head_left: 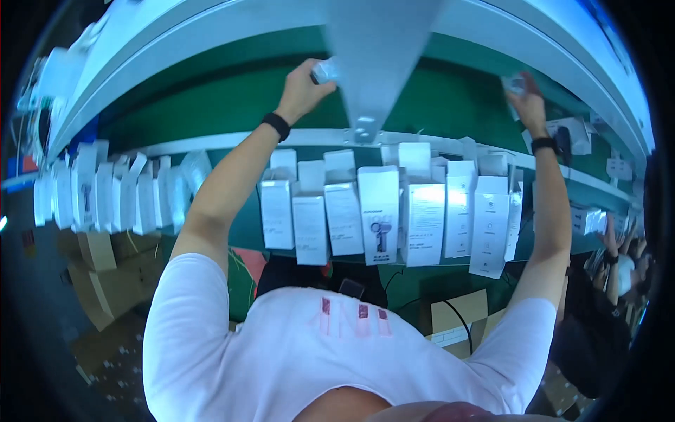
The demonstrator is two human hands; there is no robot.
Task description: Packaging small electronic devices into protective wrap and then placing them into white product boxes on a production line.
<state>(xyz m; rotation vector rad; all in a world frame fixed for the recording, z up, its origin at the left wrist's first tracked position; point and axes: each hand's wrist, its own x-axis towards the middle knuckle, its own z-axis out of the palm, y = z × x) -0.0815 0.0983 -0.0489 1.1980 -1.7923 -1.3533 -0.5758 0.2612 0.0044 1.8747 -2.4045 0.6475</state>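
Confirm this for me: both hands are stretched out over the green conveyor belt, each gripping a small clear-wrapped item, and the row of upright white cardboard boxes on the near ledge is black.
Wrong on one point: the head view shows the row of upright cardboard boxes is white, not black. The rest holds: the left hand and the right hand reach over the green conveyor belt, each gripping a small clear-wrapped item.

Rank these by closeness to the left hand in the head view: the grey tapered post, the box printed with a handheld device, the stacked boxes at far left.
From the left hand:
1. Grey tapered post, just to its right.
2. Box printed with a handheld device, below it in the middle row.
3. Stacked boxes at far left, down at the picture's left.
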